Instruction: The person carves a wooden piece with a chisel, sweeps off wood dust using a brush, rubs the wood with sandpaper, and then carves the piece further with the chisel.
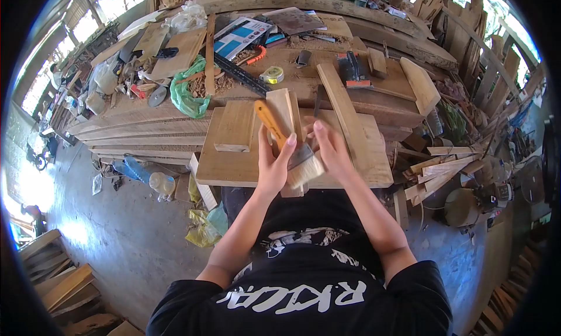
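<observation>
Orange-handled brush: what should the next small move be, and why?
Probably the right hand should steady the narrow wooden piece. The left hand holds the brush with its bristles over that wood, while the right hand is blurred beside the bristles, with no clear grip on the wood.

I am viewing remotely through one wide head camera, which is facing forward and down over a black short-sleeved shirt with white lettering (350, 321). It is framing the bare left hand (273, 160) and bare right hand (333, 154) nearby, with the brown stacked-timber bench (137, 125) reaching farther ahead.
</observation>
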The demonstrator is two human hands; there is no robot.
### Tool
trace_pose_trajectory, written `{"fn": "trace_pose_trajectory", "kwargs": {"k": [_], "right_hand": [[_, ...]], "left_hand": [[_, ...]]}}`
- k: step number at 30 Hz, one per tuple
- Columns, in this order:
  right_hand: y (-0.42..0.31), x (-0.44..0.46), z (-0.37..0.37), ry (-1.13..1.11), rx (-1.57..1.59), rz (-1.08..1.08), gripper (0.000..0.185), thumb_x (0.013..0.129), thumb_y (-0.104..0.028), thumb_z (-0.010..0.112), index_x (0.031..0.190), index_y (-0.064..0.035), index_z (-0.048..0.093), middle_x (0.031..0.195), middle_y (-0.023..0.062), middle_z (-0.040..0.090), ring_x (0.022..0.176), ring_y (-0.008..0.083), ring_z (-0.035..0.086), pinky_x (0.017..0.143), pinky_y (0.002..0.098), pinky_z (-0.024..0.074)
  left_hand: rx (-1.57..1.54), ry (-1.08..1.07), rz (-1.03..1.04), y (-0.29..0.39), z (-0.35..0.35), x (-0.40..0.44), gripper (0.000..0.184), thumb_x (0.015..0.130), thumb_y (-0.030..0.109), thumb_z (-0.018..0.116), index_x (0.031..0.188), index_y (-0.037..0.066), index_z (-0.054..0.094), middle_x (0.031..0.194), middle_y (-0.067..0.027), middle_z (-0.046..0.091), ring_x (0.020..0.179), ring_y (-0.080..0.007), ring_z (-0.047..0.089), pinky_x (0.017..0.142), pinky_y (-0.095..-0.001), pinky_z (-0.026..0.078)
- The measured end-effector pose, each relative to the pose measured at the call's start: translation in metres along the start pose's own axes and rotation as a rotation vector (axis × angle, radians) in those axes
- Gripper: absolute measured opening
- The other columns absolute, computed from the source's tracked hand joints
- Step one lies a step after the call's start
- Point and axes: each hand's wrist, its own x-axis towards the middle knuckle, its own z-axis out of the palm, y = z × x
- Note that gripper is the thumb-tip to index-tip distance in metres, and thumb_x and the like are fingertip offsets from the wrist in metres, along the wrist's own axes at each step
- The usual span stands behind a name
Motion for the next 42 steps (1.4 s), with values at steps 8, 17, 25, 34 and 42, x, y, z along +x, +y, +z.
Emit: {"fn": "trace_pose_trajectory", "kwargs": {"k": [8, 17, 25, 34, 42], "right_hand": [[-0.009, -0.02, 0.014, -0.225, 0.96, 0.714, 0.054, 0.097, -0.058, 0.042, 0.119, -0.0119, 0.06, 0.11, 0.006, 0.066, 0.1, 0.0202, 0.064, 0.089, 0.0368, 0.0518], [-0.01, -0.036, -0.02, -0.261, 1.031, 0.75, 0.054, 0.1, -0.054, 0.037, 0.126, -0.0104, 0.056, 0.11, 0.0096, 0.066, 0.102, 0.0243, 0.064, 0.092, 0.0409, 0.0511], [-0.008, -0.035, -0.017, -0.185, 1.085, 0.67, 0.049, 0.102, -0.043, 0.035, 0.138, -0.0094, 0.044, 0.12, 0.0142, 0.06, 0.106, 0.0255, 0.062, 0.095, 0.0412, 0.0503], [-0.01, -0.042, -0.01, -0.381, 1.16, 0.534, 0.041, 0.1, -0.036, 0.05, 0.129, -0.0068, 0.05, 0.108, 0.0105, 0.064, 0.096, 0.0178, 0.066, 0.081, 0.0311, 0.0565], [-0.003, -0.049, -0.01, -0.399, 1.075, 0.731, 0.037, 0.105, -0.034, 0.032, 0.122, -0.0046, 0.048, 0.099, 0.0134, 0.062, 0.069, 0.0191, 0.058, 0.056, 0.0297, 0.05]], "left_hand": [[0.403, 0.156, 0.253, -0.017, 0.012, 0.007, 0.065, 0.093, 0.026, 0.064, 0.139, -0.003, 0.029, 0.128, -0.0198, 0.043, 0.118, -0.0284, 0.039, 0.1, -0.0405, 0.033], [1.113, 0.234, 0.677, -0.02, 0.02, -0.01, 0.056, 0.09, 0.027, 0.067, 0.124, -0.007, 0.037, 0.126, -0.0296, 0.037, 0.117, -0.0419, 0.033, 0.101, -0.0542, 0.024], [0.616, -0.199, 0.598, -0.026, 0.021, -0.031, 0.024, 0.092, 0.004, 0.06, 0.106, -0.004, 0.042, 0.082, -0.0125, 0.056, 0.063, -0.0157, 0.052, 0.058, -0.0274, 0.041], [0.583, -0.228, 0.539, -0.009, 0.031, -0.036, 0.022, 0.09, 0.009, 0.067, 0.101, -0.003, 0.051, 0.081, -0.0109, 0.061, 0.062, -0.0153, 0.057, 0.059, -0.0275, 0.046], [0.744, 0.046, 0.62, -0.011, -0.009, -0.003, 0.02, 0.092, 0.012, 0.066, 0.1, -0.003, 0.055, 0.085, -0.0101, 0.061, 0.072, -0.0152, 0.057, 0.066, -0.0284, 0.046]]}}
